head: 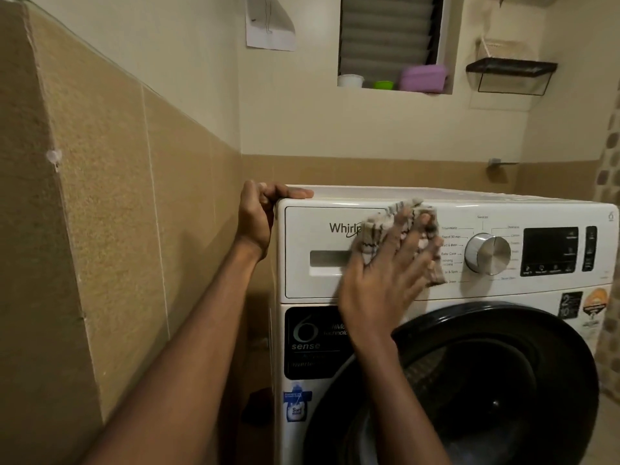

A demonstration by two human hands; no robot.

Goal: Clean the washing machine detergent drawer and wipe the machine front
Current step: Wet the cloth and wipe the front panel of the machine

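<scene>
A white front-loading washing machine (536, 293) fills the lower right. Its detergent drawer (315, 239) sits closed at the top left of the front panel. My right hand (385, 276) presses a striped beige cloth (379, 229) flat against the panel, between the drawer and the silver dial (488, 254); the cloth covers the drawer's right edge. My left hand (260, 216) grips the machine's top left corner, fingers curled over the top. The dark round door (469, 380) lies below my right arm.
A tan tiled wall (117, 229) stands close on the left of the machine. Above, a window ledge holds a purple box (424, 78), a green cup and a white tub. A black wire shelf (511, 73) hangs at upper right.
</scene>
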